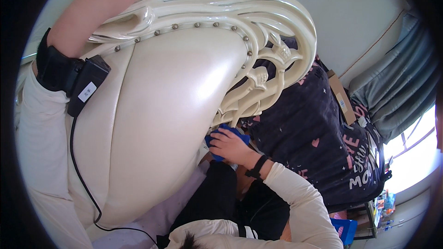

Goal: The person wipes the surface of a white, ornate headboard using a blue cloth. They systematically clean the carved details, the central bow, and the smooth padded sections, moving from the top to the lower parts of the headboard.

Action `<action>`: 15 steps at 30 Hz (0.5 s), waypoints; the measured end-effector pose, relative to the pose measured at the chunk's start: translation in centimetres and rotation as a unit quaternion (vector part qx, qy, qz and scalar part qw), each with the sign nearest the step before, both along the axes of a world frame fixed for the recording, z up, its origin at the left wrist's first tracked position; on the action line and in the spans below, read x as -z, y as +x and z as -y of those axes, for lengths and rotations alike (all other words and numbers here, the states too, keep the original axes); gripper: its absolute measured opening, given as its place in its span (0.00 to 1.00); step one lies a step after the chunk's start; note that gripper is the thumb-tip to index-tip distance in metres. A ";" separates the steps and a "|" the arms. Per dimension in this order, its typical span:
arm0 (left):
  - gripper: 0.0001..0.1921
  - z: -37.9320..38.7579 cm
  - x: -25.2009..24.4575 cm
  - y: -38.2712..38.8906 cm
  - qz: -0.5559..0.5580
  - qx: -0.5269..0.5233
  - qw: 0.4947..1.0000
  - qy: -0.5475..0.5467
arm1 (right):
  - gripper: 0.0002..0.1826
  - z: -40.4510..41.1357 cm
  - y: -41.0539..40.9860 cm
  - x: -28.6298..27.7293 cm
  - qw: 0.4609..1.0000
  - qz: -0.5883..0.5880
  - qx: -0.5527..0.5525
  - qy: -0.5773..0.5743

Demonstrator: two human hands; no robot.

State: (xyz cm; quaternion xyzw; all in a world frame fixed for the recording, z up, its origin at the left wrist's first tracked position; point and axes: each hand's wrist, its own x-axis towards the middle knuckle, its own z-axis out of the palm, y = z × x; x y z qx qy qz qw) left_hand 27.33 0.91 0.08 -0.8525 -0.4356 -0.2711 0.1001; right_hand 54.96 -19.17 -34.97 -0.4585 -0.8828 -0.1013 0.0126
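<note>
My right hand (230, 146) presses on a folded blue cloth (242, 135), its fingers spread over the top. The cloth lies against the lower end of the carved openwork (258, 77) of a cream headboard. Left of it spreads the headboard's padded panel (166, 103), glossy and edged with round metal studs. My left hand is out of view beyond the top edge; its bare forearm (100, 7) reaches up across the carved frame. A black strapped device with a cable sits on that arm. Whether the left hand touches the frame is hidden.
A dark printed blanket (294, 121) covers what stands right of the headboard, with a cardboard box (341, 97) on it. Grey-blue curtains (391, 76) hang by a bright window at the right. A blue bin (347, 230) and a shelf with small items stand at lower right.
</note>
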 end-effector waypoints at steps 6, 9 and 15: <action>0.14 -2.1 0.1 -1.6 0.006 0.006 0.999 0.034 | 0.20 -0.9 0.6 -7.8 0.992 -0.007 0.020 0.122; 0.14 -1.0 1.1 -0.9 -0.030 0.041 0.992 0.118 | 0.25 0.0 1.5 -11.0 0.982 -0.019 0.067 0.176; 0.18 -5.7 1.4 -1.6 0.080 0.080 0.993 0.017 | 0.28 0.5 1.2 -15.7 0.910 -0.264 0.138 0.287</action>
